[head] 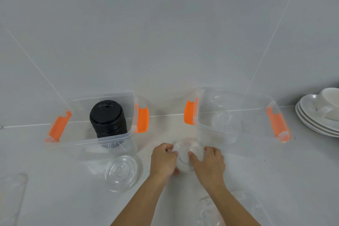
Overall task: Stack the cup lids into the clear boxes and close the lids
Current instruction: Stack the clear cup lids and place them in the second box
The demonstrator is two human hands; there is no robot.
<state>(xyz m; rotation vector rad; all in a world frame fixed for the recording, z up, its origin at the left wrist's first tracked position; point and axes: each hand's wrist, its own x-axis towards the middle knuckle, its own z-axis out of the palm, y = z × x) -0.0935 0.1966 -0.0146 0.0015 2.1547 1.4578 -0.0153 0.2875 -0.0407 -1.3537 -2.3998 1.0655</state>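
Observation:
Two clear boxes with orange latches stand open against the wall. The left box (73, 139) holds a tall stack of black cup lids (108, 118). The right box (260, 102) holds a few clear dome lids (226, 123). Between the boxes, on the counter, my left hand (162, 159) and my right hand (209, 163) together grip a stack of clear dome lids (186, 152), one hand on each side. A flat clear lid (121, 171) lies on the counter in front of the left box.
A pile of white plates with a white cup (319, 112) sits at the right against the wall. A clear box cover (12, 194) lies at the front left. More clear plastic (225, 209) lies at the front edge, under my right forearm.

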